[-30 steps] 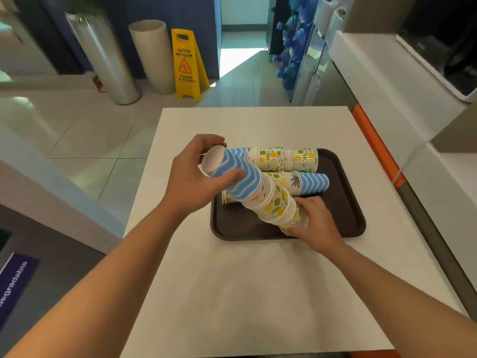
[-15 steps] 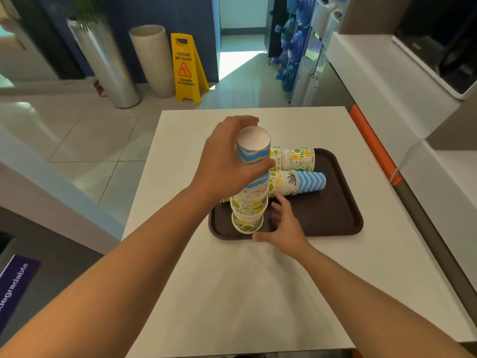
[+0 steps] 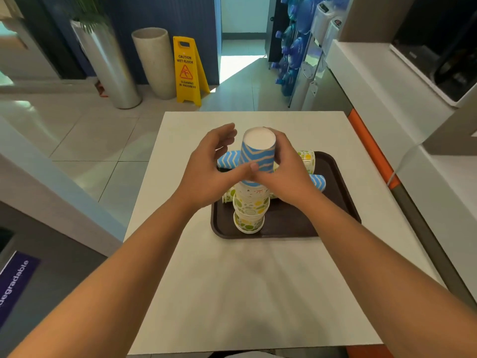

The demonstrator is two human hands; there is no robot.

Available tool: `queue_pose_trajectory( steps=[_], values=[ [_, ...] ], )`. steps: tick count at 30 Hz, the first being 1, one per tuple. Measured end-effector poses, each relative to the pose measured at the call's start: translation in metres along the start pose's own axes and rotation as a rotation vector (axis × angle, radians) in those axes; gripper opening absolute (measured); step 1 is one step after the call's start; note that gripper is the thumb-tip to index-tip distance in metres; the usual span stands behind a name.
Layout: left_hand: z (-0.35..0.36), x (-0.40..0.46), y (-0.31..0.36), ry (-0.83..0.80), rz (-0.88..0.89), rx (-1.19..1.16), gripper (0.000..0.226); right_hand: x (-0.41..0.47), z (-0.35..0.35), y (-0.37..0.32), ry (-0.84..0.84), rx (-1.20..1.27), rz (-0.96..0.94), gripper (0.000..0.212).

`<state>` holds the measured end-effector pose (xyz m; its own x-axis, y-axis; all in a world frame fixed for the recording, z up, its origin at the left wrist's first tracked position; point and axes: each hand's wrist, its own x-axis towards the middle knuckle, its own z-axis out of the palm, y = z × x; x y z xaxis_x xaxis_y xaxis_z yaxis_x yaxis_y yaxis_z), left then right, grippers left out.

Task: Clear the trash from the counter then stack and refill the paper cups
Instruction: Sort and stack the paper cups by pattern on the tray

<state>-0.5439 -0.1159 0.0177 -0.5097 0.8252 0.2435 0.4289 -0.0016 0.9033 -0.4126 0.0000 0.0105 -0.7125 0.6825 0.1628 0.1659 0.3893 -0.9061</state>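
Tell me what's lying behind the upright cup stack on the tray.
Behind the upright cup stack, two rows of cups lie sideways on the tray. Both hands cover their middles, so no count.

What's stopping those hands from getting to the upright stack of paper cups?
Nothing visible. The right hand already wraps the stack's blue-striped top cup, and the left hand sits beside it, thumb touching. The stack stands on the brown tray.

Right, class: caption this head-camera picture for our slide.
Both hands steady an upright stack of upside-down paper cups on a brown tray.
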Motion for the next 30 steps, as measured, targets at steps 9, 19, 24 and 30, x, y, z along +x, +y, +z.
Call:
queue_pose_trajectory(
  steps=[9, 19, 24, 30],
  values=[
    [0.018, -0.004, -0.037, -0.177, -0.215, 0.073, 0.127, 0.006, -0.002, -0.013, 0.025, 0.077, 0.055, 0.056],
    [0.041, 0.007, -0.025, -0.083, -0.130, 0.086, 0.066, 0.009, -0.034, -0.044, 0.173, 0.162, 0.011, 0.055],
    [0.042, 0.008, -0.025, -0.051, -0.120, 0.096, 0.063, 0.009, -0.048, -0.051, 0.295, 0.179, -0.027, 0.050],
    [0.038, 0.011, -0.019, 0.029, -0.148, 0.089, 0.066, 0.009, -0.066, -0.052, 0.400, 0.101, -0.020, 0.057]
  ],
)
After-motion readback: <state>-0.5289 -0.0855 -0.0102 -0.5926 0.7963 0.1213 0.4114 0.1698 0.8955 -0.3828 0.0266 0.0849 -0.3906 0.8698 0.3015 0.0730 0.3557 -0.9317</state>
